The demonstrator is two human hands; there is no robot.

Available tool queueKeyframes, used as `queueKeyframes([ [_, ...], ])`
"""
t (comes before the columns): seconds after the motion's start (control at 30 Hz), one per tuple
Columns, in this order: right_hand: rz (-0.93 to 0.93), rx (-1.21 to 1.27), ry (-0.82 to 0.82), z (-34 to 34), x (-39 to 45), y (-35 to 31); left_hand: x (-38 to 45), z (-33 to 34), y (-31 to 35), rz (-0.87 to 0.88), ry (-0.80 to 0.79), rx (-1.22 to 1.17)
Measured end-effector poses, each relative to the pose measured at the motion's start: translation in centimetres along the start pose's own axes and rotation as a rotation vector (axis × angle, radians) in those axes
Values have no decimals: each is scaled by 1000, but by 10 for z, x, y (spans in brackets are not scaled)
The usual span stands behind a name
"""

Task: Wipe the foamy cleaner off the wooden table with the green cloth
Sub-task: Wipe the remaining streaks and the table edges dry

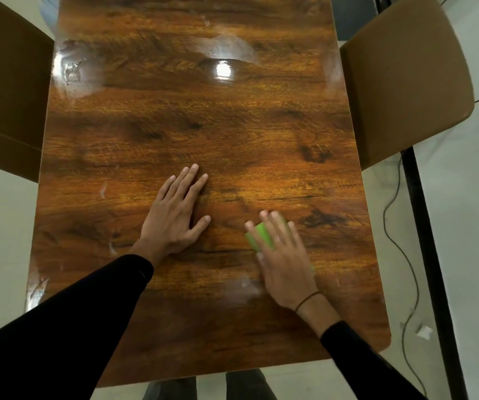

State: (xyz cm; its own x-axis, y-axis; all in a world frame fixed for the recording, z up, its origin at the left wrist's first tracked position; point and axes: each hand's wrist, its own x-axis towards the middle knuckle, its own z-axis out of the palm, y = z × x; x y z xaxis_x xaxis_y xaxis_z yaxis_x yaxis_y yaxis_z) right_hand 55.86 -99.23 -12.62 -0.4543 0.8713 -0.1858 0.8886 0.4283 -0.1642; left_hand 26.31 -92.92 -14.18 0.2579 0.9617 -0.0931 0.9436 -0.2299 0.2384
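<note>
The glossy wooden table [175, 116] fills the middle of the view. My right hand [281, 255] lies flat on the folded green cloth [262, 235], pressing it onto the near right part of the tabletop, fingers straight and slightly blurred. Most of the cloth is hidden under the palm. My left hand [175, 215] rests flat on the bare wood left of it, fingers straight. Thin whitish cleaner streaks [250, 284] show near my right wrist, and foamy smears [72, 72] sit at the far left. A hazy patch [226, 49] lies at the far centre.
A brown chair [405, 85] stands at the table's right side and another brown chair [4, 90] at the left. Black cables [399, 226] trail over the pale floor on the right. My legs show below the near table edge.
</note>
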Motion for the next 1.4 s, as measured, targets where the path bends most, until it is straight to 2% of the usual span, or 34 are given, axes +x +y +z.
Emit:
queueKeyframes([
  [0.1,141,6,50,-8,29,32,-1,-2,0,1,4,-8],
  [0.23,122,5,71,-16,78,21,-1,-2,-1,5,0,-16],
  [0.4,-144,13,-21,-10,48,-32,-8,-5,5,-23,35,-56],
  [0.53,-352,33,-117,-2,-13,-12,-50,-12,10,-124,92,-140],
  [0.7,-174,-27,-53,-12,-2,42,-126,-6,12,-208,67,-134],
  [0.83,-153,-38,-17,-17,45,26,-165,7,19,-376,109,-143],
  [0.93,-261,-30,-15,-12,62,-27,-179,17,22,-415,126,-140],
  [1.03,-404,-8,-78,0,34,-77,-178,18,21,-419,123,-120],
  [1.1,-516,1,-140,9,-4,-87,-178,18,22,-419,132,-119],
  [1.2,-643,-38,-180,16,-48,-65,-180,17,24,-419,135,-127],
  [1.3,-573,-45,-201,9,-52,-29,-180,14,25,-429,124,-136],
  [1.4,-396,-54,-110,0,-24,-3,-181,14,25,-427,132,-135],
])
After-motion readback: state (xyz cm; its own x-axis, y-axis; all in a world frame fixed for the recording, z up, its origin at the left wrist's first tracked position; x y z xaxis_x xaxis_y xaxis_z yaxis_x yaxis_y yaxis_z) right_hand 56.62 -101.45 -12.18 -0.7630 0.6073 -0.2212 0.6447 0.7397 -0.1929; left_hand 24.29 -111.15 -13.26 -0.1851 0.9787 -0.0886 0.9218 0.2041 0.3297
